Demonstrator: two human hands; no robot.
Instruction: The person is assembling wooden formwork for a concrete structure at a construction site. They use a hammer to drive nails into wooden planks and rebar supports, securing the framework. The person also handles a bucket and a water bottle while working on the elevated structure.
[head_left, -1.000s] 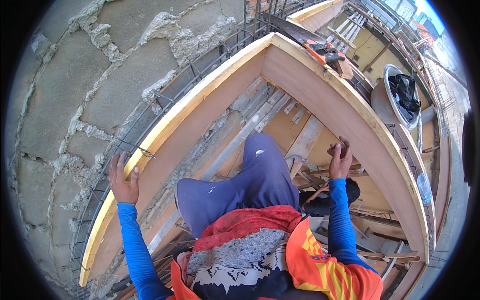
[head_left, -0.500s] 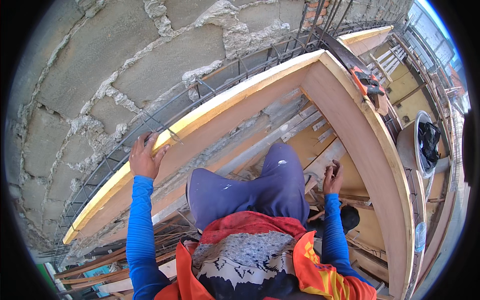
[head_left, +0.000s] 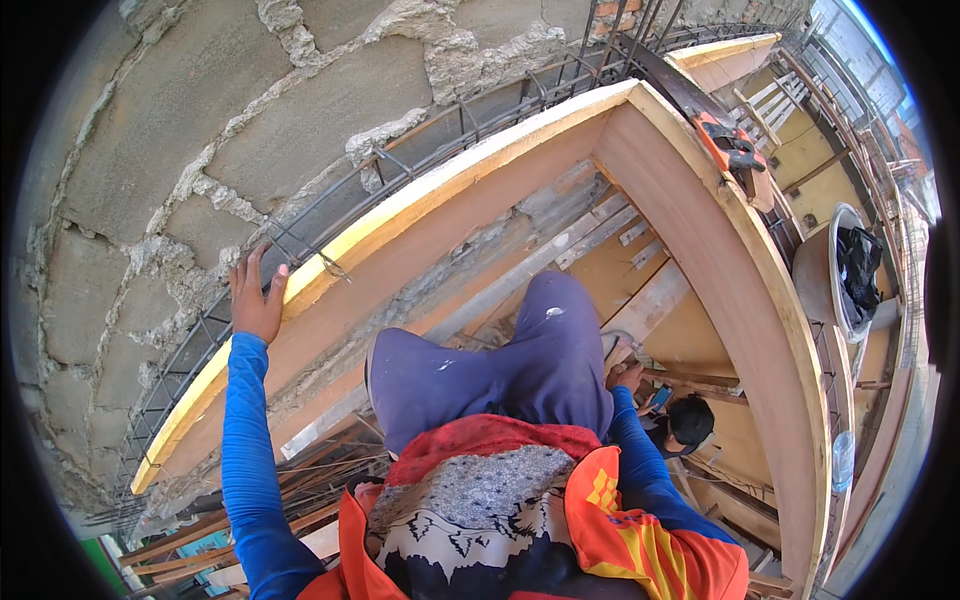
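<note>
My left hand point(head_left: 258, 295) lies on the top edge of a long wooden formwork board point(head_left: 420, 210), fingers stretched toward the rebar cage point(head_left: 390, 170) behind it. The thumb is apart from the fingers. Low beside my right thigh is my right hand point(head_left: 626, 377), next to a short piece of wood point(head_left: 618, 350). Its fingers are partly hidden, and whether it grips that wood cannot be made out. A second board point(head_left: 730, 240) meets the first at a corner. A handsaw with an orange and black handle point(head_left: 728, 145) lies across the boards near that corner.
A rough block wall point(head_left: 190, 120) rises behind the rebar. Below on the right is another person point(head_left: 690, 420) with a dark head covering. A bucket point(head_left: 820, 270) holding a black plastic bag stands at the right, above a clear plastic bottle point(head_left: 842, 460). Planks lie below me.
My left hand has slid left and nearer along the board's edge. My right hand has dropped left, down beside my thigh. More of the person below shows now.
</note>
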